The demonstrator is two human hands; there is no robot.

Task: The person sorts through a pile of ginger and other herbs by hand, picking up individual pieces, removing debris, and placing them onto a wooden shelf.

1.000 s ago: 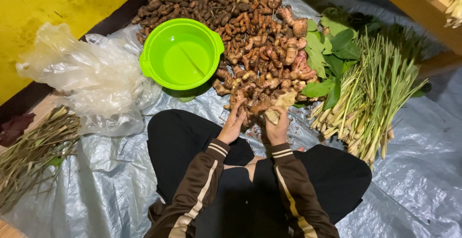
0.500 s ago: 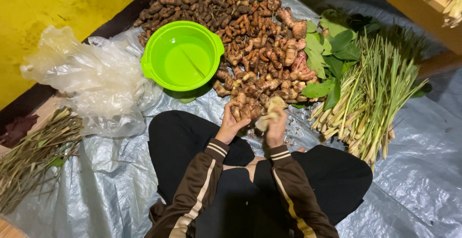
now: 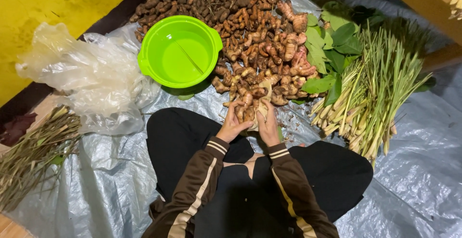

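Note:
I sit cross-legged on a grey plastic sheet (image 3: 414, 185) in front of a big heap of brown and orange roots (image 3: 250, 31). My left hand (image 3: 232, 125) and my right hand (image 3: 267, 125) are side by side at the heap's near edge. Together they grip a pale tan root piece (image 3: 262, 104) and a few small orange roots (image 3: 245, 101). A bright green plastic basin (image 3: 180, 51), with nothing in it, stands to the left of my hands against the heap.
A bundle of lemongrass stalks (image 3: 370, 91) and green leaves (image 3: 332, 45) lie to the right. Crumpled clear plastic bags (image 3: 86, 74) are on the left, with dry stalks (image 3: 33, 154) beyond. A yellow wall (image 3: 53, 7) rises at upper left.
Both hands have shifted slightly left and nearer along the heap's edge, still working the pale root piece between them.

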